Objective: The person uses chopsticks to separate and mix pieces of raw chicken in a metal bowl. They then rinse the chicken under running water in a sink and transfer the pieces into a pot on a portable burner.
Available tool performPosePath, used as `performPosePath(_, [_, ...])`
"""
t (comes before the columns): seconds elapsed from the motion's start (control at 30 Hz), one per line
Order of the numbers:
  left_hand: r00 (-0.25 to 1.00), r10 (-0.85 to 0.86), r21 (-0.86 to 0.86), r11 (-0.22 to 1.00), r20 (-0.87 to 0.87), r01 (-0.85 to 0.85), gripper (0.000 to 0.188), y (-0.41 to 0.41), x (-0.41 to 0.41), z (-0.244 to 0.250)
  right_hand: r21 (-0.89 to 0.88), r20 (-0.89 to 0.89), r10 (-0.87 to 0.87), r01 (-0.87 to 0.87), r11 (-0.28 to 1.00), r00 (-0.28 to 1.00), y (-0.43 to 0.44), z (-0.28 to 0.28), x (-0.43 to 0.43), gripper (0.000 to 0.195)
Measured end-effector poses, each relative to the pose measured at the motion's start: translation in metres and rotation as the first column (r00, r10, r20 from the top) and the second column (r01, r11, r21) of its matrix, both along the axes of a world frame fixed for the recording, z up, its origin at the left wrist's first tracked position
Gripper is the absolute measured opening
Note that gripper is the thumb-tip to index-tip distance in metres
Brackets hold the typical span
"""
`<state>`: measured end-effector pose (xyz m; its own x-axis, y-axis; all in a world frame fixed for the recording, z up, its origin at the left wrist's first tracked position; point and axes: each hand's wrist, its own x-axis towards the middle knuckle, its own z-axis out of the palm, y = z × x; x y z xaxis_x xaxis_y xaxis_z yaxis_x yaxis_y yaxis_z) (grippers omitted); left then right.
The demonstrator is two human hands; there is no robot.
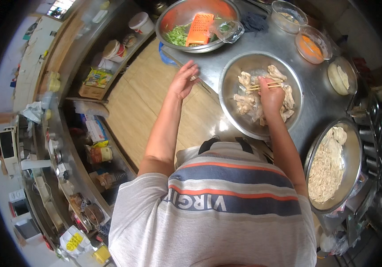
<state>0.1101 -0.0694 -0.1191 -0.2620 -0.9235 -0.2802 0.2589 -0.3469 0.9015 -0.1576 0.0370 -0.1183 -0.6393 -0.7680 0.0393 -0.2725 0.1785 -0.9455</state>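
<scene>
A wide steel bowl (226, 110) on the metal counter holds several pale pieces of chicken (245, 103), some shaped like drumsticks. My right hand (271, 96) is inside this bowl, closed around a pair of wooden chopsticks (273, 84) that lie sideways over the meat. The chicken under my palm is partly hidden. My left hand (185, 80) is raised in the air, left of the bowl and below a larger basin. Its fingers are spread a little and slightly blurred, and nothing shows in them.
At the top, a steel basin (174, 13) holds green shreds and an orange grater (200, 28). Glass bowls (312, 46) line the counter's far right. An oval steel bowl (354, 187) of pale shreds (324, 177) stands near my right elbow. Shelves (121, 71) with packages run along the left.
</scene>
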Motion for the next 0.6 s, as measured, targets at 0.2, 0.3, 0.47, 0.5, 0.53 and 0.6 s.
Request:
performPosePath(0.2, [0.751,-0.245,-0.042,0.959,-0.614,0.279,0.072,0.008,-0.002,0.014,0.003,0.056,-0.004,0.004,1.000,0.998,0.003,-0.001,-0.003,0.025])
performPosePath(0.3, [0.693,-0.281,-0.080,0.948,-0.664,0.308,0.070,0.015,-0.007,0.022,0.016,0.054,0.022,-0.023,1.000,0.998,0.007,0.002,-0.005,0.024])
performPosePath(0.47, [0.853,-0.284,-0.071,0.957,-0.438,0.282,0.048,0.011,-0.014,0.018,0.006,0.084,0.002,-0.003,1.000,0.996,0.006,0.000,-0.008,0.025])
performPosePath(0.5, [0.902,-0.268,-0.058,0.963,-0.337,0.265,0.040,0.012,-0.019,0.023,-0.006,0.135,-0.020,0.021,1.000,0.991,0.005,-0.001,-0.009,0.025])
performPosePath(0.53, [0.927,-0.282,-0.074,0.960,-0.249,0.272,0.036,0.016,-0.026,0.032,-0.012,0.185,-0.041,0.044,0.999,0.982,0.005,0.001,-0.009,0.025])
performPosePath(0.6, [0.955,-0.296,-0.108,0.950,-0.017,0.293,0.030,0.019,-0.040,0.044,0.020,0.203,-0.078,0.075,0.997,0.976,0.003,0.008,-0.007,0.025])
